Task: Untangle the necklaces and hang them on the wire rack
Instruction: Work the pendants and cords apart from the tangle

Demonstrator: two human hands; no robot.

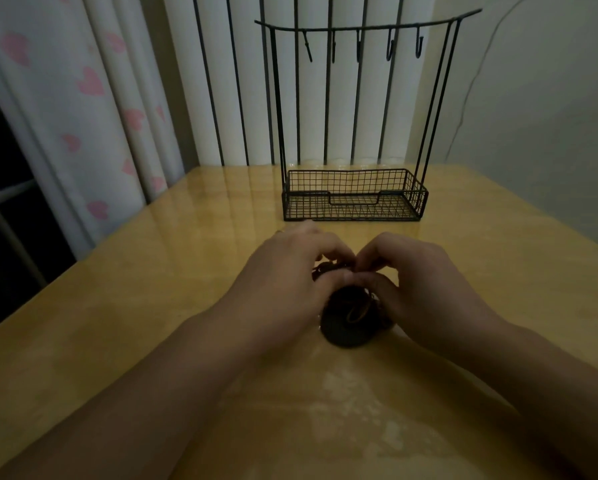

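Note:
A dark tangled bundle of necklaces (351,317) lies on the wooden table (152,306) between my hands. My left hand (287,278) and my right hand (418,282) meet over its top, fingertips curled and pinching the strands there. Most of the bundle's upper part is hidden under my fingers. The black wire rack (354,195) stands upright behind the hands, with a mesh basket at its base and a top bar carrying several bare hooks (359,46).
The table's left edge runs diagonally past a white curtain with pink hearts (93,98). Vertical striped panels stand behind the rack, and a pale wall rises at the right. The tabletop shines with glare near me.

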